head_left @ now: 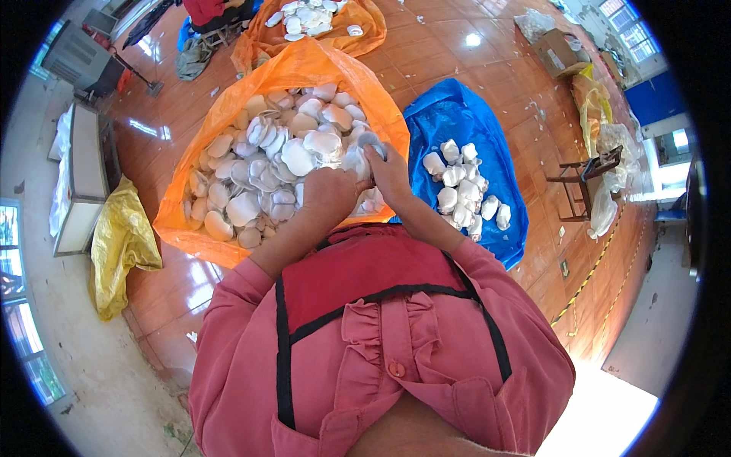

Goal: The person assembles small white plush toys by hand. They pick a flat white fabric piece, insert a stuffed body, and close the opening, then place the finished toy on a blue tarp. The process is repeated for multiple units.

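Note:
A large open orange sack (186, 164) in front of me is filled with loose rounded foam pads (297, 158), mostly white, some peach-tinted. Both my hands are at its right side, close together over the pads. My right hand (389, 174) has its fingers curled on a greyish-white pad (370, 142). My left hand (332, 192) is closed, its thumb pointing toward the right hand; what it grips is hidden. To the right, a blue sack (499, 164) lies spread open with several white bundled pads (462, 186) on it.
Beyond stands another orange sack (365, 34) with white pads, beside a seated person in red (204, 11). A yellow sack (122, 247) lies left by a white cabinet (82, 179). At right are a wooden stool (585, 179), plastic bags and a cardboard box (560, 53).

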The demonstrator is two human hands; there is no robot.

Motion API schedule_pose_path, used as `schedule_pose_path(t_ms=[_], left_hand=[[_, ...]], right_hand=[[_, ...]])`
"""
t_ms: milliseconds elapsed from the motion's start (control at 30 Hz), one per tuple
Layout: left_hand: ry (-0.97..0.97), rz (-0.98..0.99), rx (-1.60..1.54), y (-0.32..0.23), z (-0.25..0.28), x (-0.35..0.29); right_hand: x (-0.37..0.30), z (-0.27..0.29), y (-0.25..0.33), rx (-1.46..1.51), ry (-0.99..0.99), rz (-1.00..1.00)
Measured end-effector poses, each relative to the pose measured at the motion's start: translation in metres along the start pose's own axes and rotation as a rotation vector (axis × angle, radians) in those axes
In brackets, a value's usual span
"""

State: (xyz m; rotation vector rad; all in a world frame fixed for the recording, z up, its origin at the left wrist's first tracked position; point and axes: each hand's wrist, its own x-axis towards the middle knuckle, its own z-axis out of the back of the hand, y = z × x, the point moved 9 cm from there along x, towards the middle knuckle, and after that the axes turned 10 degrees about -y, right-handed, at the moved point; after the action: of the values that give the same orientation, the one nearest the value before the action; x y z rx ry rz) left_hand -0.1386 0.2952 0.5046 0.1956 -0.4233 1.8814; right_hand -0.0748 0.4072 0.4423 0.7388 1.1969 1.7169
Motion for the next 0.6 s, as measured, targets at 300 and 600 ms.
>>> schedule_pose_path(t_ms=[300, 600], left_hand=[[-0.027, -0.388, -0.344, -0.009, 0.017, -0.004], [-0.008, -0.474, -0.531, -0.004, 0.023, -0.007]], right_hand=[[-0.021, 0.007, 0.001, 0.254, 0.130, -0.234], [-0.029, 0.007, -0.007, 0.420, 0.088, -0.333]])
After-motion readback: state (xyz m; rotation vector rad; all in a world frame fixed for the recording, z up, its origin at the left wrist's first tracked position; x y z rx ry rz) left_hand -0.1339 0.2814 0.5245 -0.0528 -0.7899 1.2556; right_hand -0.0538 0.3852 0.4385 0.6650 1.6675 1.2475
